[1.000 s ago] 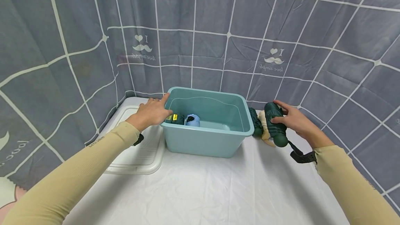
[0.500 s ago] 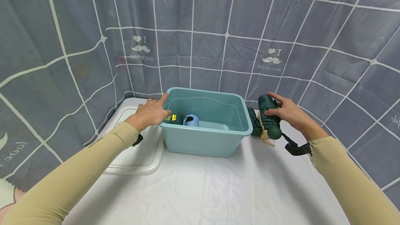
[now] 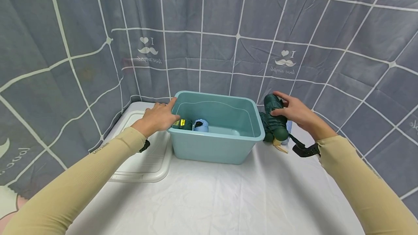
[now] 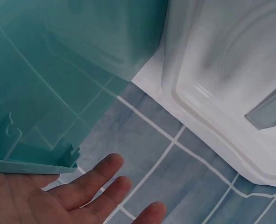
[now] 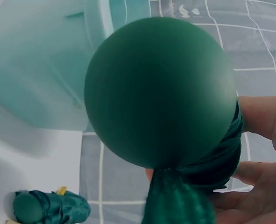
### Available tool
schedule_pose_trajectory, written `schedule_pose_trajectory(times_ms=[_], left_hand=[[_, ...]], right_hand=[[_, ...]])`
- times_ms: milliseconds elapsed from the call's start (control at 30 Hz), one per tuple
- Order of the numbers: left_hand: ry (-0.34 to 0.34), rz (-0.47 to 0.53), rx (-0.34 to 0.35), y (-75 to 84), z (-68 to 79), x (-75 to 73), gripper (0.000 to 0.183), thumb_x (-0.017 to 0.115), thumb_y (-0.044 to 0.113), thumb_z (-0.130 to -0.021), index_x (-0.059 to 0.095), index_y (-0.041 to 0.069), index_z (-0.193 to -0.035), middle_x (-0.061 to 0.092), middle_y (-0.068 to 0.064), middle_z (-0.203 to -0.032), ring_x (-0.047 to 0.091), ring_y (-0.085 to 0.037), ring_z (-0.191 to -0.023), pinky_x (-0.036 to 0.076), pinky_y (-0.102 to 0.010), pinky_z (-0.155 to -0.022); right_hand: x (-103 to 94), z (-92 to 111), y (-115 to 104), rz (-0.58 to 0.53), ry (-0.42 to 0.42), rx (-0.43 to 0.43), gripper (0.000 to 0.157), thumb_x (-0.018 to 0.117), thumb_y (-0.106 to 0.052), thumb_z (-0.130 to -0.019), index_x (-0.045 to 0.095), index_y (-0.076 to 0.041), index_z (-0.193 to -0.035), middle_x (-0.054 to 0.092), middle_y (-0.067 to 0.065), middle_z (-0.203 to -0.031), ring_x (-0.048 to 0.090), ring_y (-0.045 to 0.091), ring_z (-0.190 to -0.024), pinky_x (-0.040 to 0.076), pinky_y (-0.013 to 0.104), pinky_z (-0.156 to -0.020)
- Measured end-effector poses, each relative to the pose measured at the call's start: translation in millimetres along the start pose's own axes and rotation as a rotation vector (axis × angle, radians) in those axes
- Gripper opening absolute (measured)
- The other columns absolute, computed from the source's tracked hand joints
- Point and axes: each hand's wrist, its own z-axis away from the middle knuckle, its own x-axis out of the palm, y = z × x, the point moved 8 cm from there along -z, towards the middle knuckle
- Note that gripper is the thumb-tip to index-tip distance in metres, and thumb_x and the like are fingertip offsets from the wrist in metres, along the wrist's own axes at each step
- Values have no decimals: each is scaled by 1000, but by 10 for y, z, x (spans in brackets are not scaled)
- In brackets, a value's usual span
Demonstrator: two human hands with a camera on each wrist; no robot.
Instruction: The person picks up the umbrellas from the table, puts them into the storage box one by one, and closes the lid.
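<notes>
We have both forearms, in tan sleeves [image 3: 98, 175], reaching forward from about seven and five o'clock, with the bin as the dial's centre and the back wall at twelve. Our left hand [image 3: 159, 117] lies over the bin's rim at nine o'clock, palm down, fingers straight and spread. Our right hand [image 3: 295, 113], at three, grips a dark green folded umbrella [image 3: 275, 110] between thumb and fingers, outside the bin. Its round knob [image 3: 280, 134] points toward us, with a short strap trailing toward the wrist.

The white tabletop [image 3: 209, 195] runs beneath everything. A white lid [image 3: 148, 155] lies at eight to nine, partly under our left arm in view. The bin [image 3: 212, 148] is pale teal, its right wall between the held umbrella and the inside. Within, toward nine, sit a dark green bundle [image 3: 187, 124] with a yellow tag and a light blue bundle [image 3: 201, 126]. By the right wall, at three, lies another dark green umbrella [image 3: 267, 126]; the held one partly hides it, a cream piece [image 3: 278, 145] and a light blue piece [image 3: 289, 128].

Behind, at twelve, the grey gridded curtain [image 3: 218, 50] carries mirrored print [image 3: 285, 62]: "I", a heart, a moustache and "love simple". Our left sleeve's small lettering [image 3: 100, 147] is too unclear to read.
</notes>
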Motion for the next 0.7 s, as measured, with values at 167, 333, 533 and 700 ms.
schedule_pose_trajectory(times_ms=[167, 333, 533, 700], left_hand=[[5, -6, 1, 14, 0, -13, 82, 45, 46, -99, 4, 18, -164, 37, -26, -157, 29, -45, -146, 28, -73, -106], [3, -1, 0, 14, 16, -4, 82, 45, 46, -99, 4, 18, -164, 37, -26, -157, 29, -46, -146, 28, -74, -106], [7, -4, 5, 15, 25, -6, 82, 45, 47, -99, 5, 17, -164, 38, -26, -156, 29, -46, -145, 28, -74, -106], [7, 1, 2, 20, 22, 0, 82, 45, 47, -99, 5, 18, -164, 37, -26, -156, 29, -46, -146, 27, -74, -106]], right_hand=[[16, -47, -74, -1, -3, -1, 91, 67, -17, -94, 9, -25, -164, 31, 32, -157, 43, 42, -137, 42, 58, -106], [50, -85, -152, 23, -11, -13, 90, 67, -19, -94, 11, -25, -164, 35, 32, -154, 45, 42, -134, 42, 59, -106], [99, -122, -242, 45, -8, -11, 88, 67, -20, -94, 14, -25, -164, 39, 30, -151, 49, 39, -130, 44, 57, -105], [165, -189, -279, -3, -26, -4, 87, 66, -18, -94, 15, -24, -164, 36, 29, -153, 47, 38, -132, 44, 55, -105]])
